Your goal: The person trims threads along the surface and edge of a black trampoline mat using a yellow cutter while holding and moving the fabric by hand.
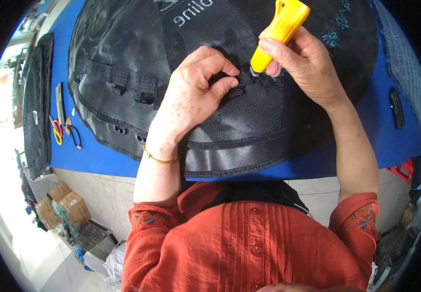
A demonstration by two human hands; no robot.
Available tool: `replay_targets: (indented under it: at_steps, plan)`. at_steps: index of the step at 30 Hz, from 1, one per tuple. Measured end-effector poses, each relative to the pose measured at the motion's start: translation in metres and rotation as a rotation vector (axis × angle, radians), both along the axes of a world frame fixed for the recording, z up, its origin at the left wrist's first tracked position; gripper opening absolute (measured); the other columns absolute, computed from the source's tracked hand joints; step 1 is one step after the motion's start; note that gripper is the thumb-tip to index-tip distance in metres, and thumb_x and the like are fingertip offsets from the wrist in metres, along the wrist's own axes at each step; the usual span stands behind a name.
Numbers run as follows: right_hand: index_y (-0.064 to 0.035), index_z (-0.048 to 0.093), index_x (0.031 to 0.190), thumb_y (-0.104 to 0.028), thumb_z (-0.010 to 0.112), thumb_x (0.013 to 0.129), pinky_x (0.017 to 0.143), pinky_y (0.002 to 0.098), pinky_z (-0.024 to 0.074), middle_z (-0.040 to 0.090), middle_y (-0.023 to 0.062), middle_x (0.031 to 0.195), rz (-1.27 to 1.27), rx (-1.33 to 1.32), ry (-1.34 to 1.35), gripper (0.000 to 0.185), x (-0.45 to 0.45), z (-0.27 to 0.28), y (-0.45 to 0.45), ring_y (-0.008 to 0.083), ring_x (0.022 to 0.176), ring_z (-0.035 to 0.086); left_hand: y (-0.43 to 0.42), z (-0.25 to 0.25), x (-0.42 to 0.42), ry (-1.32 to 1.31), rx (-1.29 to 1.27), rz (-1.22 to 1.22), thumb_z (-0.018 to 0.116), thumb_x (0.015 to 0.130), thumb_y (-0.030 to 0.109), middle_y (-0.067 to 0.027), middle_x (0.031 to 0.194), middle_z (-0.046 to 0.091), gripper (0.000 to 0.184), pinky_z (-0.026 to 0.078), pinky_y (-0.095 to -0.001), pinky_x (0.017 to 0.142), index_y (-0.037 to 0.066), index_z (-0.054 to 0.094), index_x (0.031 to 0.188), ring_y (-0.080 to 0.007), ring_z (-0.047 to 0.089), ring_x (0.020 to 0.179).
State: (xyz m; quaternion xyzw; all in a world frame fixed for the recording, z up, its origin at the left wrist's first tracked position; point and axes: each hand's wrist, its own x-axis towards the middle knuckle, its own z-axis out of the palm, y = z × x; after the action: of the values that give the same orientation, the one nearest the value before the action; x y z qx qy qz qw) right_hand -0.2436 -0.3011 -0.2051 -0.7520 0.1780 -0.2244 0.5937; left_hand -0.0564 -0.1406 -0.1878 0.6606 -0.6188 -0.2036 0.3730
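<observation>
A large black mesh cloth piece (pixel 259 119) with white lettering lies spread over the blue table (pixel 93 158). My left hand (pixel 193 85) rests on it, with thumb and forefinger pinched on a black webbing strap (pixel 235 93). My right hand (pixel 312 68) grips a yellow utility knife (pixel 284 24), its tip pointing down at the cloth just right of my left fingertips. The tip touches or nearly touches the cloth; I cannot tell which. Further black strap loops (pixel 120 78) run along the cloth to the left. Teal thread ends (pixel 331 39) show near the knife.
Scissors with red and yellow handles (pixel 57 132) lie at the table's left, beside a thin metal-like strip (pixel 60 102) and a small dark cord (pixel 76 136). A folded black piece (pixel 37 107) stands further left. A black oblong object (pixel 396 108) lies right. Cardboard boxes (pixel 75 207) sit on the floor.
</observation>
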Motion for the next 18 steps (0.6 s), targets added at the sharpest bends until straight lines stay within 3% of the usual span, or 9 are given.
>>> replay_targets:
  at_steps: [1, 13, 15, 18]
  plan:
    - [-0.0057, 0.065, 0.122, -0.031, 0.066, 0.103, 0.076, 0.0204, 0.0552, 0.069, 0.0029, 0.095, -0.006, 0.006, -0.001, 0.031, 0.000, 0.000, 0.001, 0.0056, 0.078, 0.067, 0.000, -0.001, 0.000, 0.010, -0.031, 0.007, 0.080, 0.081, 0.004, -0.0076, 0.091, 0.063, 0.016, 0.054, -0.0347, 0.077, 0.004, 0.072, 0.094, -0.0252, 0.065, 0.086]
    - [-0.0074, 0.065, 0.119, -0.030, 0.067, 0.103, 0.076, 0.0202, 0.0560, 0.069, 0.0024, 0.093, -0.059, -0.056, -0.036, 0.028, 0.003, -0.002, 0.007, 0.0056, 0.077, 0.068, 0.000, 0.000, 0.000, -0.003, -0.039, -0.005, 0.080, 0.081, 0.003, -0.0075, 0.092, 0.064, 0.016, 0.054, -0.0343, 0.077, 0.004, 0.072, 0.094, -0.0245, 0.066, 0.086]
    - [-0.0060, 0.065, 0.121, -0.031, 0.066, 0.103, 0.077, 0.0215, 0.0564, 0.070, 0.0042, 0.094, -0.207, -0.267, -0.066, 0.031, 0.004, -0.007, 0.001, 0.0072, 0.078, 0.068, 0.000, -0.001, 0.001, -0.001, -0.037, -0.008, 0.080, 0.081, 0.003, -0.0074, 0.092, 0.064, 0.016, 0.054, -0.0341, 0.077, 0.004, 0.072, 0.094, -0.0245, 0.066, 0.086]
    - [-0.0049, 0.066, 0.124, -0.034, 0.066, 0.103, 0.080, 0.0223, 0.0563, 0.071, 0.0057, 0.094, -0.160, 0.029, -0.075, 0.036, -0.006, 0.007, -0.014, 0.0089, 0.080, 0.069, 0.000, -0.002, 0.001, 0.008, -0.035, -0.009, 0.080, 0.081, 0.003, -0.0074, 0.092, 0.064, 0.015, 0.054, -0.0338, 0.077, 0.005, 0.072, 0.094, -0.0244, 0.066, 0.086]
